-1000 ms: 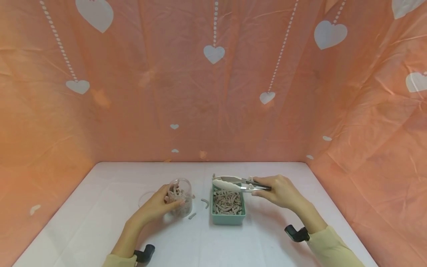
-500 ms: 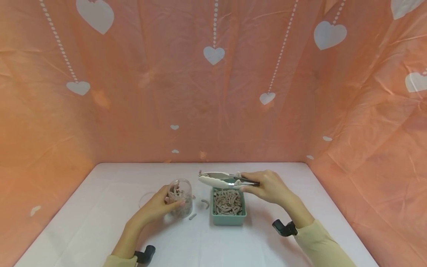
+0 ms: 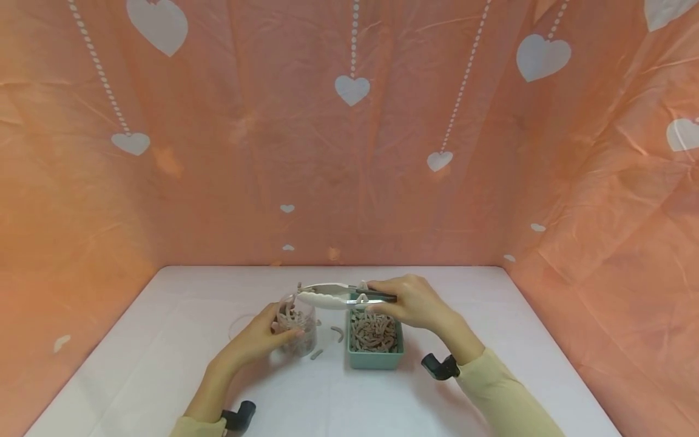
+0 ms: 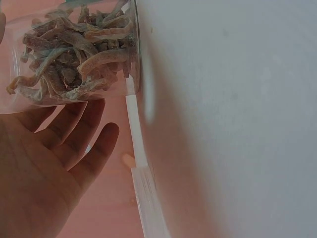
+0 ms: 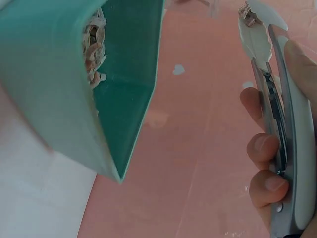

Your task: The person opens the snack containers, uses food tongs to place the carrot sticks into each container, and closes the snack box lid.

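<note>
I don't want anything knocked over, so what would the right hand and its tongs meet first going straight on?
Probably the clear jar in the left hand: the tongs in the right hand point toward its top. Height is hard to judge, so they may pass over it.

Clear jar (image 3: 303, 343) upright, brown strips (image 4: 74, 52) inside; white-tipped tongs (image 3: 334, 302) above; green tub (image 3: 375, 361) near, strip-filled.

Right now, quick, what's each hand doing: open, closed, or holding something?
Left hand: closed around the clear jar.
Right hand: closed on the tongs, with brown bits at their tip.
</note>
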The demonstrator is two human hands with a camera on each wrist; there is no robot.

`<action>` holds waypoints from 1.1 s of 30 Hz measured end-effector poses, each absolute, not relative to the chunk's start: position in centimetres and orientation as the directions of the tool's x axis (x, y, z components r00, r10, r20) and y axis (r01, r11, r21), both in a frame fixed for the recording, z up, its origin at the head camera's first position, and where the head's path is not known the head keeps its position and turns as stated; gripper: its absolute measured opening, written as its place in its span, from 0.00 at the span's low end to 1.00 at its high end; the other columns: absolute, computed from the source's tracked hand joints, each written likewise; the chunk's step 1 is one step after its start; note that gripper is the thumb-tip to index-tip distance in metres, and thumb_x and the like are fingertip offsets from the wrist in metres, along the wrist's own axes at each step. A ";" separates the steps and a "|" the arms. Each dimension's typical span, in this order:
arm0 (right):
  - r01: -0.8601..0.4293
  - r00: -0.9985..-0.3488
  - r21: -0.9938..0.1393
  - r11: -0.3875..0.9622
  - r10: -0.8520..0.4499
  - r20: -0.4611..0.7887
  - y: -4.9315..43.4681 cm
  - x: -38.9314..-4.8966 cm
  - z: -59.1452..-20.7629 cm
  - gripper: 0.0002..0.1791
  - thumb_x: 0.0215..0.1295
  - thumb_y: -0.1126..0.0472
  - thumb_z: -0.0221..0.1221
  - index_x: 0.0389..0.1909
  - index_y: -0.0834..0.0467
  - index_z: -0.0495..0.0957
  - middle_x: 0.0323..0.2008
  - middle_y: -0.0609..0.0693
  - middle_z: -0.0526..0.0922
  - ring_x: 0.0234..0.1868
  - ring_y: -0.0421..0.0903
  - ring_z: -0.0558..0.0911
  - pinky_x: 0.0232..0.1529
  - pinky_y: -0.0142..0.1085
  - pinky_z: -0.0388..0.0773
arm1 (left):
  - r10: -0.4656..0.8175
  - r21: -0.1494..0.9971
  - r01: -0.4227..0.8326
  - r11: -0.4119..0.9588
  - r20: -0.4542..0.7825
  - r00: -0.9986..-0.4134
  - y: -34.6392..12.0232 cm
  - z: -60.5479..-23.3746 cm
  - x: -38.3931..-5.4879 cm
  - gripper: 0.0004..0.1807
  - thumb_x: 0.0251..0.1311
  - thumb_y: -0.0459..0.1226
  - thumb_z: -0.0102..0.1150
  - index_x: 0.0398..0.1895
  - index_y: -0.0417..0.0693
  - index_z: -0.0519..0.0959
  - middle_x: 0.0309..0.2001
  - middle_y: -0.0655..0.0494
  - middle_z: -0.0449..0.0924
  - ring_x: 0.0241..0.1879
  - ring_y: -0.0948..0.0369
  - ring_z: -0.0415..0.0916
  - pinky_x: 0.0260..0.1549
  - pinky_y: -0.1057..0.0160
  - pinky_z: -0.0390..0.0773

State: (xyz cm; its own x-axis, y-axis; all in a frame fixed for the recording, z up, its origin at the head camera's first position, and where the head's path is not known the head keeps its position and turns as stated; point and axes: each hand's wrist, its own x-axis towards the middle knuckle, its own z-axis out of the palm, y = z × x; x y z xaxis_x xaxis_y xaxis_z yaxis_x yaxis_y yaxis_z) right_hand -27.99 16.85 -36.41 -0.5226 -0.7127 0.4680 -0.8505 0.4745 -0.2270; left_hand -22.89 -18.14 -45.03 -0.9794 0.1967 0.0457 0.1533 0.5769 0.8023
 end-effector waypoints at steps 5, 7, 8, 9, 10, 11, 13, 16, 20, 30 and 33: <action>-0.851 -0.516 -0.173 0.496 -0.729 0.449 15.7 -28.2 -36.2 0.28 0.61 0.49 0.73 0.59 0.58 0.85 0.51 0.51 0.89 0.41 0.44 0.89 0.39 0.41 0.84 | 0.206 0.807 0.162 0.568 0.051 -0.977 -18.1 -45.0 -22.9 0.40 0.65 0.52 0.70 0.74 0.43 0.68 0.64 0.41 0.74 0.60 0.46 0.75 0.59 0.37 0.75; -0.852 -0.512 -0.152 0.500 -0.738 0.440 15.3 -28.3 -36.1 0.28 0.61 0.48 0.73 0.59 0.58 0.85 0.51 0.51 0.89 0.46 0.48 0.90 0.44 0.45 0.85 | 0.215 0.807 0.171 0.565 0.056 -0.975 -18.1 -45.0 -22.8 0.42 0.65 0.52 0.70 0.76 0.44 0.66 0.65 0.40 0.73 0.59 0.46 0.75 0.59 0.38 0.76; -0.853 -0.508 -0.135 0.504 -0.744 0.434 15.2 -28.3 -36.0 0.28 0.62 0.47 0.72 0.58 0.58 0.85 0.51 0.51 0.89 0.47 0.49 0.90 0.45 0.46 0.86 | 0.220 0.808 0.175 0.562 0.058 -0.974 -18.1 -45.0 -22.8 0.43 0.65 0.52 0.70 0.77 0.44 0.65 0.65 0.40 0.72 0.59 0.46 0.75 0.58 0.38 0.76; -0.854 -0.505 -0.120 0.507 -0.749 0.428 15.0 -28.4 -36.0 0.28 0.62 0.47 0.72 0.58 0.58 0.86 0.51 0.51 0.89 0.48 0.49 0.89 0.45 0.46 0.86 | 0.225 0.810 0.180 0.558 0.061 -0.972 -18.1 -44.9 -22.8 0.43 0.65 0.52 0.70 0.77 0.44 0.64 0.65 0.39 0.72 0.59 0.46 0.75 0.58 0.38 0.76; -0.854 -0.504 -0.112 0.508 -0.754 0.421 14.9 -28.4 -36.0 0.28 0.62 0.47 0.72 0.58 0.58 0.86 0.51 0.51 0.89 0.48 0.49 0.89 0.46 0.47 0.86 | 0.229 0.810 0.185 0.557 0.065 -0.971 -18.1 -44.9 -22.9 0.44 0.65 0.52 0.70 0.78 0.44 0.63 0.65 0.39 0.72 0.59 0.47 0.75 0.58 0.39 0.76; -0.854 -0.502 -0.102 0.509 -0.759 0.415 14.7 -28.4 -35.9 0.28 0.62 0.47 0.72 0.58 0.58 0.86 0.51 0.51 0.89 0.48 0.49 0.89 0.46 0.47 0.86 | 0.231 0.809 0.189 0.557 0.067 -0.971 -18.1 -44.9 -22.9 0.44 0.65 0.52 0.70 0.78 0.45 0.63 0.66 0.39 0.71 0.59 0.47 0.75 0.58 0.39 0.76; -0.853 -0.501 -0.082 0.515 -0.766 0.404 14.5 -28.5 -35.9 0.27 0.63 0.46 0.71 0.58 0.57 0.86 0.51 0.50 0.89 0.48 0.48 0.89 0.46 0.46 0.86 | 0.235 0.806 0.197 0.558 0.074 -0.969 -18.1 -44.9 -22.9 0.43 0.65 0.51 0.70 0.77 0.44 0.64 0.66 0.38 0.71 0.59 0.46 0.75 0.58 0.39 0.76; -0.850 -0.507 -0.077 0.522 -0.767 0.393 14.3 -28.6 -35.9 0.27 0.64 0.45 0.70 0.59 0.56 0.86 0.52 0.50 0.89 0.49 0.49 0.89 0.46 0.46 0.85 | 0.229 0.797 0.195 0.571 0.073 -0.971 -18.1 -44.9 -23.0 0.43 0.65 0.52 0.70 0.77 0.44 0.64 0.67 0.37 0.70 0.61 0.45 0.74 0.59 0.37 0.75; -0.837 -0.531 -0.092 0.540 -0.759 0.375 14.2 -28.5 -36.0 0.28 0.64 0.44 0.70 0.60 0.56 0.85 0.54 0.50 0.88 0.51 0.50 0.88 0.48 0.48 0.85 | 0.222 0.793 0.189 0.579 0.070 -0.973 -18.2 -45.0 -23.1 0.41 0.65 0.52 0.70 0.75 0.45 0.67 0.65 0.38 0.72 0.61 0.44 0.74 0.60 0.37 0.74; -0.830 -0.549 -0.118 0.545 -0.760 0.349 14.3 -28.3 -36.1 0.30 0.65 0.44 0.70 0.62 0.57 0.83 0.55 0.50 0.88 0.51 0.50 0.88 0.48 0.47 0.85 | 0.221 0.792 0.191 0.579 0.073 -0.973 -18.2 -44.9 -22.9 0.41 0.64 0.52 0.71 0.74 0.44 0.68 0.62 0.41 0.73 0.59 0.48 0.74 0.61 0.38 0.73; -0.829 -0.550 -0.124 0.546 -0.753 0.360 14.5 -28.2 -36.2 0.31 0.65 0.43 0.69 0.63 0.57 0.83 0.55 0.50 0.88 0.51 0.49 0.88 0.48 0.47 0.85 | 0.219 0.796 0.187 0.576 0.070 -0.973 -18.2 -44.9 -22.8 0.41 0.64 0.52 0.71 0.74 0.44 0.68 0.62 0.41 0.73 0.59 0.47 0.75 0.60 0.37 0.74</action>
